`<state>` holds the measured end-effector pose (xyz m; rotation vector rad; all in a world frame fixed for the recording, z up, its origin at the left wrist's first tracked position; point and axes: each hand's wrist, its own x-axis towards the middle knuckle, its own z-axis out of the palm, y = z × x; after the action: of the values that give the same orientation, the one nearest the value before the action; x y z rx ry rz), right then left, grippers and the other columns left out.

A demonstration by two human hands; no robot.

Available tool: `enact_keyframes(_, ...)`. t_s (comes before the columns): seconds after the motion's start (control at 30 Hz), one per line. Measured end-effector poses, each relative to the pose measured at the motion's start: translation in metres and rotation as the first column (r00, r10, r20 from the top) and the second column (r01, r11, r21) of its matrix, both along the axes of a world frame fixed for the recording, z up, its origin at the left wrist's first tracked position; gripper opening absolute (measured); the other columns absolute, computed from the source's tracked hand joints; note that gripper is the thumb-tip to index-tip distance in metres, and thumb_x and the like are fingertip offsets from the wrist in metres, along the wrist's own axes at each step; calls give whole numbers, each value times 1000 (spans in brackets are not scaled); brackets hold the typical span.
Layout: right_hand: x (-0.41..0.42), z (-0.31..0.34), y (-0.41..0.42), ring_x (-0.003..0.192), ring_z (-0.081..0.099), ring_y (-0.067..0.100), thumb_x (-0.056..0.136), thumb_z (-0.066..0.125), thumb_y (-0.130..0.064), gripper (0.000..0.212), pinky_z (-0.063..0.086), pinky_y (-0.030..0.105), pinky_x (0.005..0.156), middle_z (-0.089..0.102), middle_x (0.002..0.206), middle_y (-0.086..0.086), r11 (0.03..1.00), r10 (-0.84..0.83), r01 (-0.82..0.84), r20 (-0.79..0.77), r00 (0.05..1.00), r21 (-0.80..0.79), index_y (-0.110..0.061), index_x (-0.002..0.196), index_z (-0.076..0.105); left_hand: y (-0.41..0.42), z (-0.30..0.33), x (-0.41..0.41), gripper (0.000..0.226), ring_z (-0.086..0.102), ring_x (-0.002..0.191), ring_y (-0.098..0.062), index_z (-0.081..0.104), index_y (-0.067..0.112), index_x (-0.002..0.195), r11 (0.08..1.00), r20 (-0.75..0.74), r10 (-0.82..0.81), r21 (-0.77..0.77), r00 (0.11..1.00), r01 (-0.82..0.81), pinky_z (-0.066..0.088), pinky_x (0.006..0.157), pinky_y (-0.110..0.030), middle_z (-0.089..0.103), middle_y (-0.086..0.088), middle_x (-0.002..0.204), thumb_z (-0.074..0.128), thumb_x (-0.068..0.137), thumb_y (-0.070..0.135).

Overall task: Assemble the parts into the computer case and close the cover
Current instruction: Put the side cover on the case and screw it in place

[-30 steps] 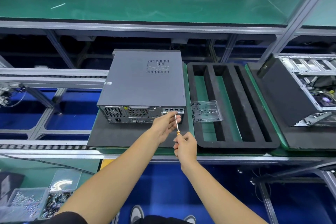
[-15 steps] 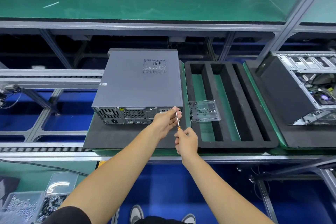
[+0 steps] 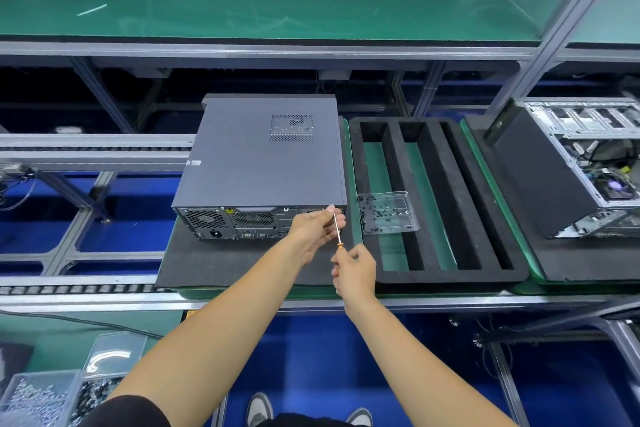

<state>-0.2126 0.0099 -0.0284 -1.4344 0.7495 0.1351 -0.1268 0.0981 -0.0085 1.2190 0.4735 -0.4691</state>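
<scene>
Bench (image 3: 433,302): metal-framed, holding green trays. On the tray at 12 o'clock, a black foam mat (image 3: 214,263) carries the closed computer case (image 3: 263,156), rear panel toward the viewer. At 2 o'clock, a slotted black foam insert (image 3: 450,274) carries a clear screw tray (image 3: 386,213). At 3 o'clock, a second mat (image 3: 588,263) carries an open chassis (image 3: 568,170).

No text can be read; the small sticker (image 3: 195,163) on the computer case (image 3: 263,156) is too blurred.
</scene>
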Motion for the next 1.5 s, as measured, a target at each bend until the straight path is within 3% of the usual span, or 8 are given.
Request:
enact_keyframes(0.27,1,7,1,37,48,18,95,51,-18,20,27,23,38,69,62,11,991,-6,18,-90,996,130,-5,88,65,1,0,-10,22,75,86,-19,69,-2,117,997,17,-74,7,997,74,61,71,-25,76,-17,106,58,102,11)
enact_keyframes(0.57,2,7,1,40,54,19,94,54,-17,16,32,21,39,70,63,9,984,15,7,-121,993,177,-4,92,64,-3,3,-5,11,71,66,-13,76,6,92,987,7,-12,162,1000,11,58,58,-23,76,-9,83,76,91,17)
enact_keyframes(0.7,3,8,2,37,40,14,94,52,-18,20,26,21,38,60,59,3,975,29,2,-133,991,224,-6,85,66,-5,3,-8,15,71,63,-10,76,8,87,985,30,6,175,1000,-11,56,57,-22,76,-5,78,80,87,23)
enact_keyframes(0.8,3,9,1,39,38,12,91,56,-10,17,24,22,38,55,61,4,981,59,-39,-100,993,189,-8,74,58,-2,4,-10,15,74,72,-12,74,5,99,989,37,-51,144,998,45,58,61,-21,77,-8,86,70,96,20)
enact_keyframes(0.97,3,14,1,39,51,15,98,50,-23,23,31,19,37,72,66,9,953,64,0,-202,977,302,-6,92,65,11,10,-6,15,75,78,-17,70,-1,107,986,14,-154,66,988,152,60,64,-24,75,-15,95,65,97,8)
enact_keyframes(1.17,-1,13,0,41,49,13,90,61,-11,13,33,22,38,61,67,7,986,53,-27,-155,986,163,-6,79,64,3,6,-3,10,71,65,-14,74,4,89,982,18,-63,179,998,59,58,56,-24,75,-12,84,81,84,9)
enact_keyframes(1.37,2,19,0,39,51,16,100,47,-22,26,30,19,37,71,64,9,958,45,20,-220,975,286,-5,91,65,8,8,-7,21,75,79,-15,68,2,113,984,39,-138,118,990,132,61,65,-25,77,-8,90,69,95,13)
enact_keyframes(1.5,2,18,1,40,39,12,97,52,-21,20,25,20,38,58,64,2,974,50,-8,-180,982,226,-10,84,62,6,10,-6,12,75,77,-15,71,4,105,983,17,-146,113,989,144,63,72,-28,77,-9,88,68,95,10)
